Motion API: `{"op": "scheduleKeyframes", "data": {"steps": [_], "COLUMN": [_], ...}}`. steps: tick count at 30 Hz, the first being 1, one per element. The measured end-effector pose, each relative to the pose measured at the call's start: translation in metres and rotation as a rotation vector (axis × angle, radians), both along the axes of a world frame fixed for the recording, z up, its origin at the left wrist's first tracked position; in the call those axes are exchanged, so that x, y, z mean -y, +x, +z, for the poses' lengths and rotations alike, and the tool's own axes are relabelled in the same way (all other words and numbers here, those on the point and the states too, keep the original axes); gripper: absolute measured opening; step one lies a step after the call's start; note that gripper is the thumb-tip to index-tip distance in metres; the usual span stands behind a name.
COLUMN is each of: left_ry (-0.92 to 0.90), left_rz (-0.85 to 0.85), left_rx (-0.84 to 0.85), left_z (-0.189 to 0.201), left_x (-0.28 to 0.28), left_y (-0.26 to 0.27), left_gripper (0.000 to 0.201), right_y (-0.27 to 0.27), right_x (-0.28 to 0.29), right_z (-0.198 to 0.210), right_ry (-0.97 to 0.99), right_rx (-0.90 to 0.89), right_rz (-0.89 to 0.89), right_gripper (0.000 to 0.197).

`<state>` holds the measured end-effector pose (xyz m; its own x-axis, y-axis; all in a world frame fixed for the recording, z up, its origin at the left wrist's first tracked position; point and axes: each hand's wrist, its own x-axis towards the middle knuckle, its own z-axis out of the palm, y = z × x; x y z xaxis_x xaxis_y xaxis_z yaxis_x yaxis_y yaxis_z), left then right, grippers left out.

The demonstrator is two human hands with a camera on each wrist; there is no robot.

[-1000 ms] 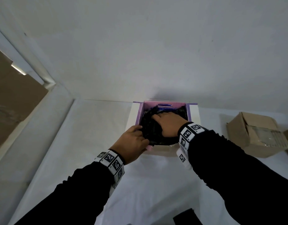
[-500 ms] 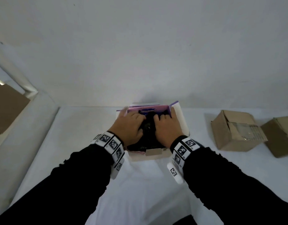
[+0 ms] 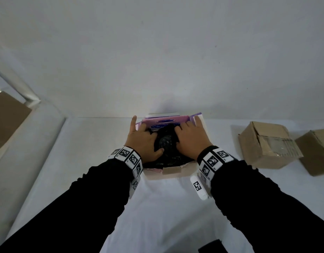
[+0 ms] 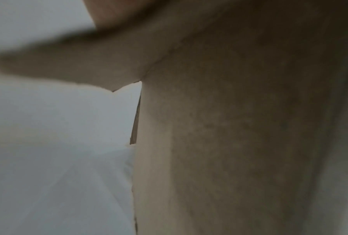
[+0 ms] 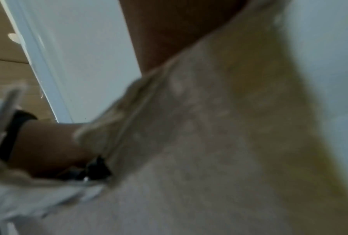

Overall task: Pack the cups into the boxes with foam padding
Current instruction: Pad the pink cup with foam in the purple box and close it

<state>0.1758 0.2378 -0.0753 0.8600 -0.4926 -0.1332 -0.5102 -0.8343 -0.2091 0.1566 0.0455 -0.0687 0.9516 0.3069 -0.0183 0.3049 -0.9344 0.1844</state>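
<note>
On the white bench (image 3: 84, 179) an open box (image 3: 177, 172) with pink inner flaps sits against the wall, two brown cartons (image 3: 267, 147) well apart to its right. Dark foam padding (image 3: 166, 141) fills it; no cup shows. The left hand (image 3: 143, 141) and right hand (image 3: 191, 137) press it downward, fingers spread flat, grasping nothing, with the flaps close on either side.

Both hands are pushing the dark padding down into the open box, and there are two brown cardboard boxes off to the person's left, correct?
Not quite. The two brown cardboard boxes sit to the person's right, as the head view shows. Both the left hand and right hand do press the dark padding into the open box.
</note>
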Motion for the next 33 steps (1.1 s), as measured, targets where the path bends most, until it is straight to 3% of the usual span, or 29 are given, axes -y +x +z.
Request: {"op": "scheduleKeyframes", "data": {"steps": [3,9,13,15,17,20,23,26,30,33], "left_ry": [-0.022,-0.078,-0.483,-0.621,-0.638,-0.599,-0.415,-0.31,-0.166,-0.076], "left_rz": [0.009,-0.001,-0.259,-0.333,-0.324,-0.304,-0.22,-0.185,-0.175,-0.156], "left_rx": [0.022,0.028,0.116,0.004,-0.085,-0.134,-0.109,-0.068,0.032,-0.004], "left_z": [0.0,0.007,0.01,0.009,0.006,0.003,0.001,-0.007,-0.002,0.008], "left_x": [0.0,0.0,-0.005,-0.006,-0.013,-0.023,-0.021,-0.013,-0.008,-0.006], "left_y": [-0.002,-0.008,-0.027,-0.047,-0.069,-0.086,-0.088,-0.089,-0.094,-0.104], "left_gripper": [0.075,0.065,0.031,0.03,0.03,0.021,0.029,0.012,0.024,0.006], "right_y": [-0.008,-0.019,-0.042,-0.06,-0.075,-0.083,-0.086,-0.089,-0.095,-0.104], "right_x": [0.018,0.026,0.029,0.032,0.036,0.039,0.034,0.032,0.03,0.028], "right_z": [-0.001,0.0,0.006,0.004,0.0,-0.008,-0.013,-0.015,-0.01,-0.003], "right_ry": [0.052,0.071,0.289,0.38,0.404,0.373,0.328,0.311,0.137,0.03], "right_rx": [0.169,0.169,0.212,0.152,0.08,0.051,0.094,0.117,0.067,0.055], "right_rz": [0.072,0.121,0.176,0.247,0.308,0.313,0.298,0.247,0.188,0.231], "right_gripper": [0.025,0.027,0.032,0.027,0.015,0.017,0.015,0.01,0.012,0.017]}}
